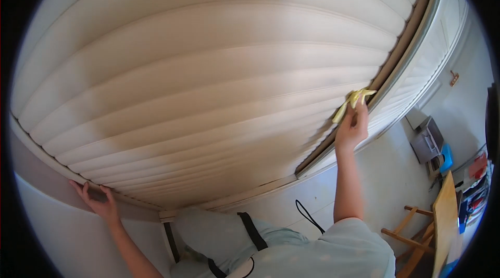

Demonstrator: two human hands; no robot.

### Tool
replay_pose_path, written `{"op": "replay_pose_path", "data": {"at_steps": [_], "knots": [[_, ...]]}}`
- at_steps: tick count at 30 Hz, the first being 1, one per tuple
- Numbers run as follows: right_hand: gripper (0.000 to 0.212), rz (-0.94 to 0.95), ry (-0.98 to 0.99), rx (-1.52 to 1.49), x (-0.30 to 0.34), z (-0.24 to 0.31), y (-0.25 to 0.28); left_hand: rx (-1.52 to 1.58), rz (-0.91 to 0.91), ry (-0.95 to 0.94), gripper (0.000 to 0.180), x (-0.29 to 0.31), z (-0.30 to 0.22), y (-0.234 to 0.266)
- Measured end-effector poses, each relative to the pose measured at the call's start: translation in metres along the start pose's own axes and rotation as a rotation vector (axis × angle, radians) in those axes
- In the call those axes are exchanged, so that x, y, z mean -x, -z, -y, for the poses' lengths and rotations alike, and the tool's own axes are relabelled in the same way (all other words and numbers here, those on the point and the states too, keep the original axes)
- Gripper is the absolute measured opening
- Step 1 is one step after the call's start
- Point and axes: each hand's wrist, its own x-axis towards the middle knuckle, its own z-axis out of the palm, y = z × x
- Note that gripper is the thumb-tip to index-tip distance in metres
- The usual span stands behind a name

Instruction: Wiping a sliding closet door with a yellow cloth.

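Note:
A large cream panel with horizontal slats (pixel 224 75), like a louvered door, fills most of the view in front of me. My right hand (pixel 352 129) is closed on a yellow cloth (pixel 355 99), pressed against the panel's right edge beside the dark frame strip (pixel 391 64). At the lower left, my left hand (pixel 101 202) rests with fingers apart at the panel's left edge, touching the frame there. Its fingers hold nothing that I can see.
Another white slatted panel (pixel 416 96) stands to the right, beyond the metal-edged frame. On the right side are a folding wooden table (pixel 444 220), a grey box-shaped thing (pixel 428 140), a blue item (pixel 446 157) and piled goods. Pale tiled floor (pixel 385 174) lies below.

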Motion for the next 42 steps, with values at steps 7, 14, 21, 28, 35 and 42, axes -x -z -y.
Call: {"op": "replay_pose_path", "data": {"at_steps": [7, 14, 21, 28, 35, 42], "knots": [[0.026, 0.107, -0.04, -0.056, 0.011, -0.003, 0.007, -0.019, 0.002, -0.032, 0.047, 0.002, 0.005, 0.0], [0.037, 0.164, -0.128, -0.276, 0.015, -0.008, 0.011, 0.04, 0.0, 0.015, 0.044, 0.003, 0.003, -0.003], [0.035, 0.213, -0.001, -0.155, 0.009, 0.005, 0.015, -0.07, 0.016, 0.008, 0.039, 0.003, 0.003, -0.001], [0.032, 0.218, 0.428, -0.182, 0.016, 0.046, 0.001, -0.031, 0.006, -0.004, 0.039, 0.006, 0.005, -0.004], [0.027, 0.331, 0.592, -0.179, 0.006, 0.045, 0.004, -0.012, 0.022, 0.026, 0.046, 0.008, 0.008, -0.001], [0.028, 0.335, 0.602, -0.212, -0.011, 0.052, 0.003, 0.002, 0.001, 0.0, 0.045, 0.007, 0.012, -0.006]]}}
